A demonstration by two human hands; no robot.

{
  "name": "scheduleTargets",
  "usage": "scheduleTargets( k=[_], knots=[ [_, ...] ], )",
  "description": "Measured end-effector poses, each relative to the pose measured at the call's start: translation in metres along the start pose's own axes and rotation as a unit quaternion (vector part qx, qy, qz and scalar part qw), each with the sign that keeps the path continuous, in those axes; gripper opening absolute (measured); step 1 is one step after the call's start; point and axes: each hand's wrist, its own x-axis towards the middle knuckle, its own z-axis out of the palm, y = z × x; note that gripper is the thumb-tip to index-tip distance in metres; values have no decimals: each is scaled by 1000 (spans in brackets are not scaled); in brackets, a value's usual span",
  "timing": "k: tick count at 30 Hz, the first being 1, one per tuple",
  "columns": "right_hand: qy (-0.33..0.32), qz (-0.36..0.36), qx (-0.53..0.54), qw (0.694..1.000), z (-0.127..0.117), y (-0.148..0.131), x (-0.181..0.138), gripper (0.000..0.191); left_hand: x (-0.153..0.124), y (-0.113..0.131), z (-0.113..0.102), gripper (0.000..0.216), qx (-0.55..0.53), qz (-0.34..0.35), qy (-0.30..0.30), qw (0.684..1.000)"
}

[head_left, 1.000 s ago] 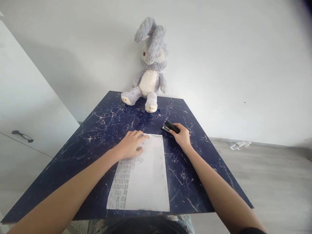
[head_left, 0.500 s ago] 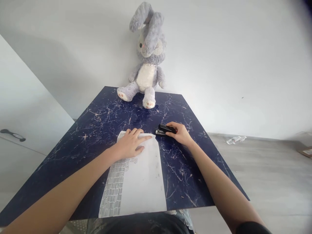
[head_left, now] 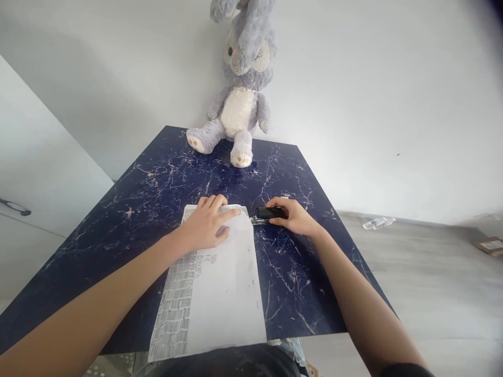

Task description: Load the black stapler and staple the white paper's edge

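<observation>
A stack of white paper (head_left: pixel 226 298), with grey print down its left side, lies on the dark blue marbled table (head_left: pixel 298 293). Across the top of the paper rests my left hand (head_left: pixel 208 222), fingers spread, pressing on it. My right hand (head_left: pixel 293 215) grips a black stapler (head_left: pixel 269 213) between thumb and fingers. The stapler's front end is at the paper's upper right edge; whether the edge sits between its jaws I cannot tell.
A grey plush rabbit (head_left: pixel 239 110) sits at the table's far edge against the white wall (head_left: pixel 353 94). On the floor at right lie a clear plastic item (head_left: pixel 378 223) and a brown object (head_left: pixel 489 245). A white cabinet (head_left: pixel 43 173) stands at left.
My view has tilted down slightly. The stapler's front looks lower along the paper's right edge, near the corner, and its top has tipped. My left hand stays on the paper.
</observation>
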Motion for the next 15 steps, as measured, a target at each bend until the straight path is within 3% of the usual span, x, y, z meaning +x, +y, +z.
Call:
scheduleTargets(
  k=[7,11,15],
  knots=[
    [-12,-29,-17,999,0,-19,1,28,0,5,14,46,-26,19,-19,999],
    [11,-22,-79,997,13,-34,2,32,0,13,18,58,-57,60,-87,993],
    [26,7,-151,988,26,-38,1,36,0,23,20,63,-65,26,-130,989]
  ],
)
